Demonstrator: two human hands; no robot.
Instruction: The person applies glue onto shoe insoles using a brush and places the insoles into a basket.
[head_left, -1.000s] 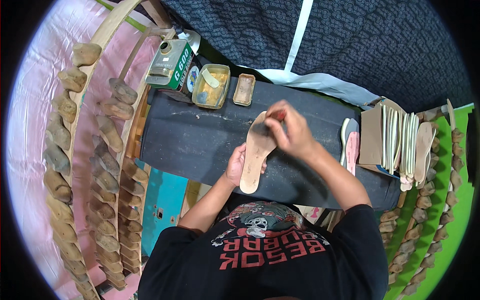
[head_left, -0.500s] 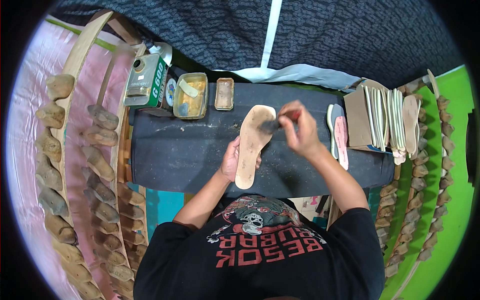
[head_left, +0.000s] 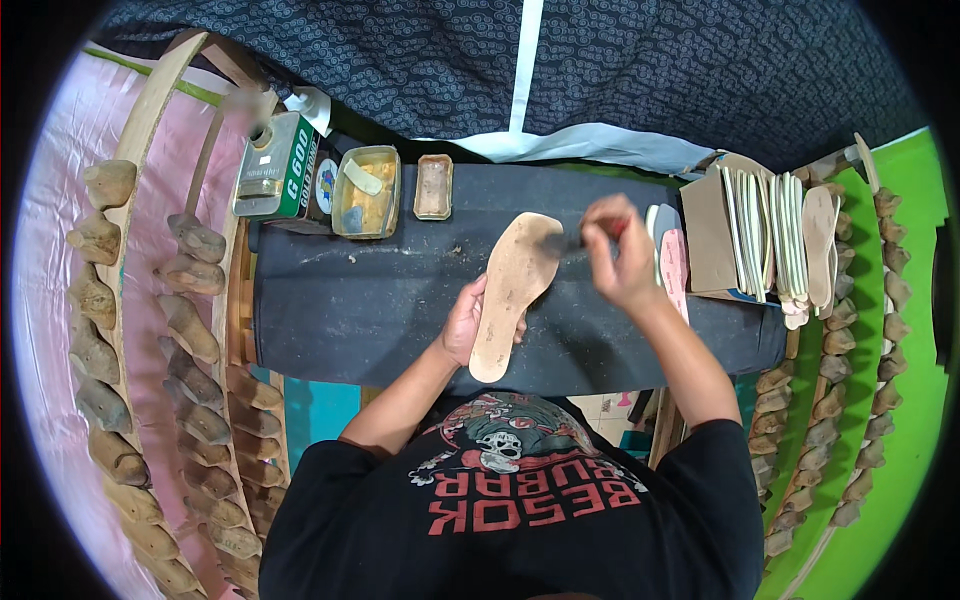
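My left hand [head_left: 470, 322] holds a tan shoe insole [head_left: 512, 290] by its heel end, tilted over the dark cloth-covered workbench [head_left: 370, 300]. My right hand [head_left: 622, 258] grips a small brush [head_left: 563, 242] whose tip touches the toe end of the insole. The right hand is blurred with motion.
A green glue can [head_left: 282, 168], an open tin of yellow glue [head_left: 366, 192] and a small rectangular tin [head_left: 433, 187] stand at the bench's back left. A stack of insoles [head_left: 770, 235] lies at the right. Racks of wooden shoe lasts [head_left: 190, 330] line both sides.
The right hand with the brush has moved across the insole's toe end toward the right. The left hand keeps hold of the insole. The view has shifted slightly.
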